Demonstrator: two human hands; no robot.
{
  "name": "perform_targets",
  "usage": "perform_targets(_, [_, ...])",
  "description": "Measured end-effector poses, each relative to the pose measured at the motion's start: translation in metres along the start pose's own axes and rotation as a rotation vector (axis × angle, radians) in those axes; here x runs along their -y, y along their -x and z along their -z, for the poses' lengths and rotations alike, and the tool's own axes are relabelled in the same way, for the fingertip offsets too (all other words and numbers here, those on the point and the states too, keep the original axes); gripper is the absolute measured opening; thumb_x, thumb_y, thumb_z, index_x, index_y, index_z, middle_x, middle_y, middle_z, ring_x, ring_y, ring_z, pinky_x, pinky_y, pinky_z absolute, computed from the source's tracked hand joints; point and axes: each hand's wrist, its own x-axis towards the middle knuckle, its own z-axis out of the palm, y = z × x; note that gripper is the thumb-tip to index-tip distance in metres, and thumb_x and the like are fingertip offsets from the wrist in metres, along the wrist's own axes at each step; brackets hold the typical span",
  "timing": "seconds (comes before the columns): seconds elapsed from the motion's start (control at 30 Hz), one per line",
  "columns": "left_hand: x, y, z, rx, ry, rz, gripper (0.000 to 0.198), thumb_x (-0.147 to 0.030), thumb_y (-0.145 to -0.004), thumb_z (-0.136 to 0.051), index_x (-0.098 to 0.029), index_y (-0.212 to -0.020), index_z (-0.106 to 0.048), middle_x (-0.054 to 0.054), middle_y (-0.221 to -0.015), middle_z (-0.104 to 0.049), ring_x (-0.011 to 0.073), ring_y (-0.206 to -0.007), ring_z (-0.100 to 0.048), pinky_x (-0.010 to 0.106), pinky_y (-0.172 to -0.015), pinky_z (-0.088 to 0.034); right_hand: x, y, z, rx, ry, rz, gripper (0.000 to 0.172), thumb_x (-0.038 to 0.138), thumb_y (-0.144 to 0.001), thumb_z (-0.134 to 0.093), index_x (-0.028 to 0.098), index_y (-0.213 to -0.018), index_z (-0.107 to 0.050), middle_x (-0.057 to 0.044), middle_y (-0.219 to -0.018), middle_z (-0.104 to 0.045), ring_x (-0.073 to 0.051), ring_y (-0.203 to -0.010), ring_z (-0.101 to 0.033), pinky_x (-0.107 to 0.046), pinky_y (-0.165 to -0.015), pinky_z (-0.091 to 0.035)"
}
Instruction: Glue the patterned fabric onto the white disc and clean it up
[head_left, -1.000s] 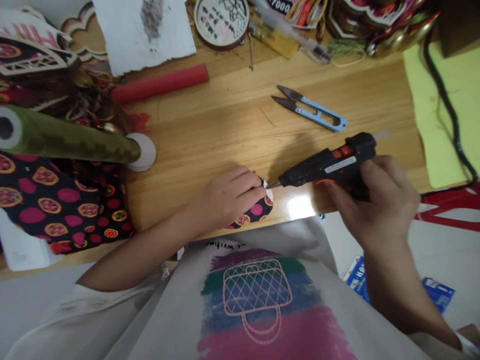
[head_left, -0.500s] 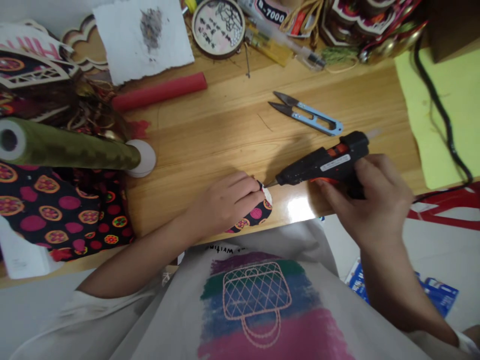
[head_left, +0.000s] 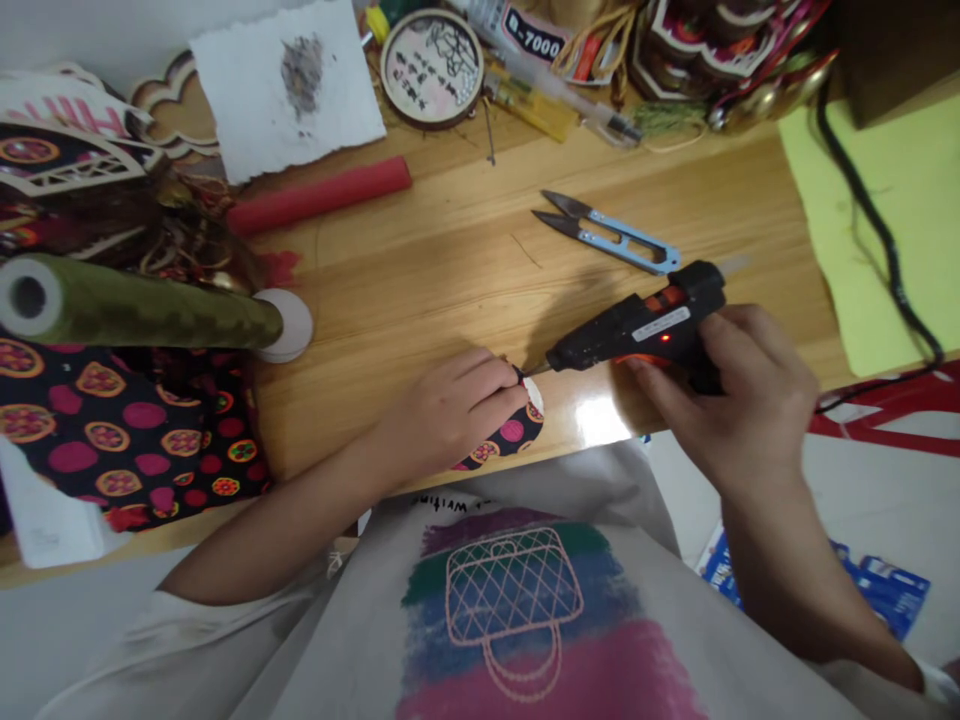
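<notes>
My right hand (head_left: 739, 400) is wrapped round the handle of a black glue gun (head_left: 626, 330) with an orange trigger and a small lit red light. Its metal nozzle points left and meets the upper edge of a patterned fabric piece (head_left: 512, 432), beside a white patch there. Fingers of my left hand (head_left: 457, 410) are closed on that piece, which is dark with pink and orange round prints, at the table's front edge. The hand covers the piece's left part. Blue thread snips (head_left: 611, 235) lie just beyond the glue gun.
On the left are a green roll (head_left: 150, 305) and patterned cloth (head_left: 112, 440). A red roll (head_left: 322, 192), stained white paper (head_left: 292, 85), a round framed piece (head_left: 433, 68) and a glue tube (head_left: 529, 35) lie at the back. A black cord (head_left: 877, 225) crosses a yellow sheet (head_left: 844, 310) at right.
The glue gun's nozzle has shifted slightly left along the fabric edge. Its red light now shows. The whole view has tilted a little; both hands keep their hold.
</notes>
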Motion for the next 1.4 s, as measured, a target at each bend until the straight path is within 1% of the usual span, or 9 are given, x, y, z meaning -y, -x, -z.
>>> perform_targets(0.2, [0.0007,0.0004,-0.0015,-0.004,0.019,-0.003,0.019,-0.014,-0.092,-0.045,-0.011,-0.09,-0.064,0.006,-0.083,-0.065,0.0146,-0.078,-0.058,0.028,-0.073,-0.051,-0.003,0.0051,0.0049,0.005,0.016,0.007,0.026,0.031,-0.077,-0.065,0.019,-0.099,-0.06,-0.007,-0.082,-0.062,-0.019,-0.07,-0.062,-0.029,-0.054,-0.049])
perform_targets(0.33, [0.0015,0.0014,-0.0026,-0.022,0.019,-0.013,0.016,-0.012,-0.091,-0.047,-0.011,-0.089,-0.063,0.006,-0.081,-0.064,0.0152,-0.076,-0.057,0.028,-0.07,-0.051,0.0,0.002,0.0007,-0.022,-0.006,0.006,0.024,0.031,-0.075,-0.067,0.017,-0.094,-0.061,-0.007,-0.081,-0.062,-0.02,-0.069,-0.062,-0.029,-0.053,-0.049])
perform_targets(0.47, [0.0009,0.0017,-0.0026,-0.023,0.017,-0.001,0.017,-0.013,-0.092,-0.045,-0.013,-0.089,-0.063,0.005,-0.082,-0.064,0.0152,-0.077,-0.057,0.029,-0.071,-0.051,0.0007,-0.0001,0.0012,0.008,-0.02,-0.009,0.024,0.028,-0.075,-0.067,0.016,-0.095,-0.062,-0.007,-0.081,-0.061,-0.019,-0.072,-0.062,-0.029,-0.054,-0.048])
perform_targets(0.6, [0.0005,0.0008,-0.0023,-0.023,0.037,0.017,0.018,-0.014,-0.092,-0.045,-0.014,-0.089,-0.063,0.005,-0.081,-0.065,0.0151,-0.078,-0.059,0.029,-0.071,-0.051,-0.0023,0.0039,0.0073,0.001,-0.003,0.048,0.024,0.027,-0.074,-0.067,0.017,-0.095,-0.061,-0.007,-0.079,-0.061,-0.018,-0.068,-0.061,-0.027,-0.053,-0.048])
perform_targets(0.77, [0.0009,0.0015,-0.0023,-0.021,0.041,0.012,0.016,-0.013,-0.091,-0.047,-0.012,-0.09,-0.064,0.005,-0.082,-0.064,0.0158,-0.077,-0.058,0.03,-0.071,-0.051,-0.0013,0.0041,0.0042,0.009,0.016,0.028,0.026,0.026,-0.072,-0.07,0.014,-0.094,-0.061,-0.01,-0.08,-0.064,-0.019,-0.069,-0.062,-0.027,-0.055,-0.049])
perform_targets(0.97, [0.0004,0.001,-0.0009,-0.018,0.045,0.019,0.017,-0.013,-0.091,-0.047,-0.012,-0.087,-0.064,0.005,-0.081,-0.064,0.0151,-0.076,-0.057,0.029,-0.07,-0.05,-0.0003,0.0023,0.0041,-0.001,-0.002,0.039,0.022,0.024,-0.074,-0.068,0.017,-0.094,-0.062,-0.008,-0.079,-0.064,-0.017,-0.066,-0.063,-0.025,-0.053,-0.049])
perform_targets(1.1, [0.0008,0.0015,-0.0012,-0.004,0.048,0.016,0.017,-0.013,-0.091,-0.047,-0.012,-0.089,-0.063,0.005,-0.082,-0.064,0.0147,-0.077,-0.057,0.028,-0.07,-0.049,0.0003,0.0028,0.0045,-0.014,-0.007,0.014,0.021,0.024,-0.073,-0.069,0.017,-0.092,-0.063,-0.007,-0.079,-0.064,-0.017,-0.066,-0.063,-0.026,-0.053,-0.049])
perform_targets(1.2, [0.0006,0.0023,-0.0019,-0.025,0.038,0.016,0.017,-0.013,-0.091,-0.046,-0.013,-0.09,-0.063,0.004,-0.082,-0.063,0.0148,-0.077,-0.056,0.028,-0.07,-0.049,0.0014,0.0016,0.0026,-0.027,0.002,0.009,0.02,0.024,-0.072,-0.07,0.018,-0.09,-0.062,-0.007,-0.079,-0.064,-0.018,-0.066,-0.063,-0.026,-0.052,-0.049])
perform_targets(1.4, [0.0005,0.0024,-0.0017,-0.012,0.05,0.021,0.018,-0.014,-0.092,-0.044,-0.014,-0.091,-0.062,0.005,-0.083,-0.063,0.0151,-0.078,-0.056,0.029,-0.071,-0.049,0.0002,0.0028,0.0042,-0.019,0.001,0.01,0.015,0.023,-0.076,-0.065,0.019,-0.09,-0.062,-0.007,-0.082,-0.065,-0.018,-0.068,-0.064,-0.026,-0.054,-0.049])
